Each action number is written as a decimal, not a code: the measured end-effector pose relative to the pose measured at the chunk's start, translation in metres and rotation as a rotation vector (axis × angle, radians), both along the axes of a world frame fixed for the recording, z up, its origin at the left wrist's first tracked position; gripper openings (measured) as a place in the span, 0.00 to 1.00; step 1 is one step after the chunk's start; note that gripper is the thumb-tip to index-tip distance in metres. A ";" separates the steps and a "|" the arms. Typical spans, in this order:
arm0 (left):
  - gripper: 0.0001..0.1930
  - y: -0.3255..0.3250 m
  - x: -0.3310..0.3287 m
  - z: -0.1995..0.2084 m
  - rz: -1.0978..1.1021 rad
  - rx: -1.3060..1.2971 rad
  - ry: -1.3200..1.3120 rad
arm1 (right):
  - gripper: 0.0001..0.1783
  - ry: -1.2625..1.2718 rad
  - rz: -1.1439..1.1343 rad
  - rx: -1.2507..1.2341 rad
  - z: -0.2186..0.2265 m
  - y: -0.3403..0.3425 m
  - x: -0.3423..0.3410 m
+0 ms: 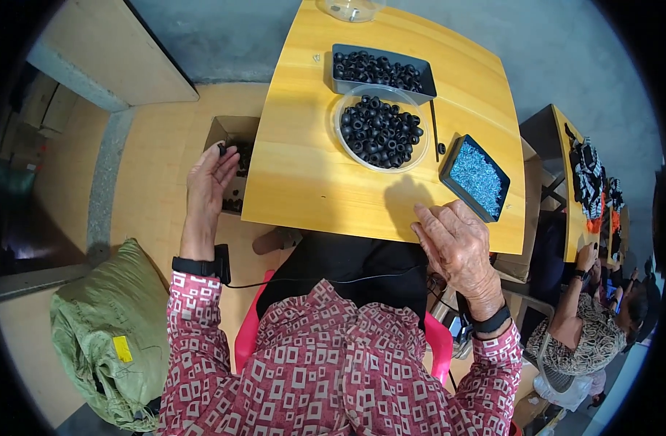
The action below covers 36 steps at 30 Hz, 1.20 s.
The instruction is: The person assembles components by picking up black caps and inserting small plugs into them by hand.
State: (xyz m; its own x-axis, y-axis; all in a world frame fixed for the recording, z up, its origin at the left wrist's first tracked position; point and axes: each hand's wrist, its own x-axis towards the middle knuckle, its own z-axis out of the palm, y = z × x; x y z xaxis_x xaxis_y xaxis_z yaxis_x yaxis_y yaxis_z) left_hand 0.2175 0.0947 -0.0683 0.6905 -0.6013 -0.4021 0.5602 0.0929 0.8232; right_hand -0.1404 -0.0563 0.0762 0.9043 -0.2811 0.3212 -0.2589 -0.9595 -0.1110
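My left hand (211, 174) is off the table's left edge, above an open cardboard carton (218, 129) with dark pieces inside. Its fingertips pinch a small black round piece (222, 149). At the front right of the table, my right hand (455, 240) has its fingers bent and thumb close to them; whatever they hold, if anything, is hidden. Just beyond it lies a dark tray (449, 176) of small shiny blue pieces (478, 176). A clear round bowl (340, 123) holds many hollow black balls (380, 131). Behind it, a grey rectangular tray (344, 86) contains more black balls.
A thin black rod (434, 131) and one loose black ball (442, 148) lie on the yellow table (296, 174). Another clear container (353, 9) stands at the far edge. A green sack (111, 327) sits at left. Another person (587, 334) works at right.
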 end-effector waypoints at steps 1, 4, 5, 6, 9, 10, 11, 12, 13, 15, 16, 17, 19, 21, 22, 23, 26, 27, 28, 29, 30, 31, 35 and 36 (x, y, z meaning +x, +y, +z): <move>0.16 -0.003 0.001 -0.006 -0.006 -0.002 0.003 | 0.16 0.001 0.001 0.003 0.001 -0.001 -0.001; 0.21 -0.007 0.003 -0.015 0.048 0.257 0.036 | 0.16 0.002 -0.020 -0.004 0.005 -0.004 -0.007; 0.23 -0.005 -0.002 -0.014 0.030 0.240 -0.009 | 0.16 0.005 -0.046 -0.012 0.007 -0.006 -0.012; 0.25 -0.003 -0.008 -0.012 0.011 0.222 -0.053 | 0.16 0.014 -0.066 -0.018 0.008 -0.008 -0.017; 0.23 0.007 -0.022 0.009 -0.051 0.041 -0.149 | 0.17 -0.026 -0.129 -0.044 0.006 -0.024 -0.032; 0.23 0.004 -0.031 0.019 -0.074 0.026 -0.136 | 0.16 -0.017 -0.191 -0.082 0.008 -0.032 -0.039; 0.20 0.000 -0.042 0.033 -0.066 -0.008 -0.196 | 0.16 -0.011 -0.250 -0.114 0.008 -0.041 -0.046; 0.17 -0.002 -0.053 0.047 -0.053 -0.040 -0.259 | 0.15 -0.043 -0.316 -0.094 0.006 -0.051 -0.053; 0.17 -0.004 -0.062 0.060 -0.068 -0.042 -0.255 | 0.12 -0.110 -0.358 -0.071 0.004 -0.065 -0.059; 0.12 -0.004 -0.081 0.084 -0.088 -0.134 -0.384 | 0.09 -0.133 -0.473 0.089 0.002 -0.080 -0.064; 0.10 -0.008 -0.092 0.093 -0.105 -0.153 -0.378 | 0.09 -0.133 -0.478 0.088 -0.002 -0.090 -0.066; 0.10 -0.012 -0.101 0.095 -0.110 -0.153 -0.376 | 0.08 -0.173 -0.503 0.171 -0.008 -0.099 -0.067; 0.09 -0.016 -0.114 0.100 -0.247 -0.131 -0.479 | 0.07 -0.220 -0.513 0.260 -0.012 -0.105 -0.069; 0.08 -0.021 -0.126 0.101 -0.240 -0.077 -0.533 | 0.06 -0.190 -0.532 0.283 -0.011 -0.100 -0.060; 0.08 -0.022 -0.131 0.105 -0.304 -0.073 -0.515 | 0.07 -0.176 -0.473 0.255 -0.007 -0.095 -0.052; 0.08 -0.024 -0.137 0.106 -0.369 -0.075 -0.490 | 0.07 -0.186 -0.451 0.262 -0.004 -0.090 -0.045; 0.08 -0.029 -0.149 0.105 -0.427 -0.123 -0.477 | 0.07 -0.172 -0.330 0.243 0.002 -0.084 -0.025; 0.08 -0.029 -0.152 0.103 -0.416 -0.115 -0.486 | 0.07 -0.179 -0.316 0.249 0.005 -0.085 -0.018; 0.08 -0.029 -0.155 0.100 -0.455 -0.128 -0.445 | 0.07 -0.191 -0.285 0.253 0.008 -0.085 -0.011; 0.08 -0.028 -0.158 0.096 -0.494 -0.143 -0.403 | 0.07 -0.202 -0.256 0.257 0.010 -0.086 -0.004; 0.09 -0.028 -0.160 0.091 -0.509 -0.152 -0.358 | 0.07 -0.205 -0.245 0.261 0.011 -0.087 0.004; 0.09 -0.029 -0.162 0.087 -0.506 -0.152 -0.360 | 0.07 -0.187 -0.207 0.269 0.013 -0.087 0.013; 0.09 -0.032 -0.164 0.075 -0.597 -0.110 -0.334 | 0.07 -0.280 -0.014 0.285 0.001 -0.082 0.066; 0.09 -0.032 -0.164 0.074 -0.612 -0.092 -0.308 | 0.07 -0.278 -0.014 0.284 -0.004 -0.080 0.079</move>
